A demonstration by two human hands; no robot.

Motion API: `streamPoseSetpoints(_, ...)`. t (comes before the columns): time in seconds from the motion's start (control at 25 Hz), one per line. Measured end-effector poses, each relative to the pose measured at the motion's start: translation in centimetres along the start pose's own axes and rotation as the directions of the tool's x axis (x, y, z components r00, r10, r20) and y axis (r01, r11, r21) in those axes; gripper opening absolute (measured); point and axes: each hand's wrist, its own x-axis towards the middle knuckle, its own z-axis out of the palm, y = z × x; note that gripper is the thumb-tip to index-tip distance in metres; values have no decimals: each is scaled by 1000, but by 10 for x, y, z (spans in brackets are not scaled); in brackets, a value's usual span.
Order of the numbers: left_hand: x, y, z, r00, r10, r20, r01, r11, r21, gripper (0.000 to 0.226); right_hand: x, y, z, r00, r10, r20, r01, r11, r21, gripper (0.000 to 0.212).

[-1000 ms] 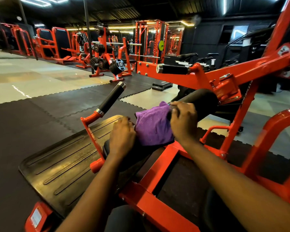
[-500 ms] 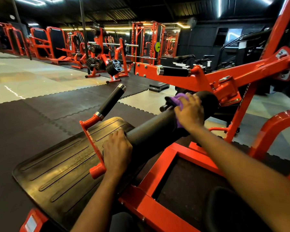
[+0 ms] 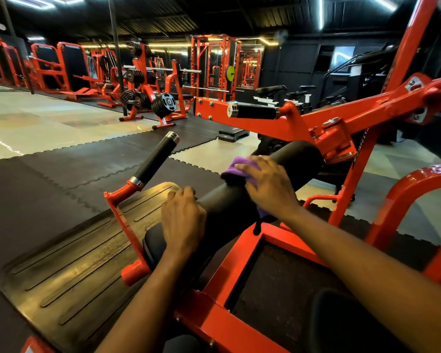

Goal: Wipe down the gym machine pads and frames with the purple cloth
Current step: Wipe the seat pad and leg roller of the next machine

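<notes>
**Wiping the black roller pad point(image 3: 298, 156)**

Right hand point(image 3: 267, 184) presses the purple cloth point(image 3: 236, 166) onto the pad's upper middle, fingers spread nearly flat over it. Left hand point(image 3: 182, 220) grips the pad's near end, fingers curled. Orange frame point(image 3: 341, 118) alongside.

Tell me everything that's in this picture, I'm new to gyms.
Purple fabric cloth: one, purple, on the roller pad under the right hand.
Black cylindrical roller pad: one, black, centre, on the near machine.
Orange steel machine frame: one, orange, right and foreground.
Black-gripped handles: two, black with chrome ends, left of and behind the pad.
Black ribbed rubber footplate: one, black, lower left.
Black weight plates: several, black, on a rack behind.
Left hand: one, resting on the pad's near end.
Right hand: one, pressing the cloth on the pad.
</notes>
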Motion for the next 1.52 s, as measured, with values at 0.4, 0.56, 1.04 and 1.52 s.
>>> streamPoseSetpoints(0.4, 10, 14, 24, 997, 35, 66, -40, 997, 73, 22, 24, 11, -6, 998, 49, 42, -50, 999, 15, 40)
streamPoseSetpoints(0.56, 7, 15, 24, 996, 50, 71, -56, 995, 84, 24, 32, 64, -11, 994, 106, -19, -107, 993, -44, 43)
streamPoseSetpoints(1.04, 4, 16, 25, 996, 54, 70, -63, 989, 133, 18, -4, 1, -7, 987, -145, 71, 150, 987, -62, 43)
streamPoseSetpoints(1.52, -37, 31, 31, 994, 90, -57, -74, 968, 240, 36, 47, 100, -13, 945, 327, 32, -328, 944, 37, 39)
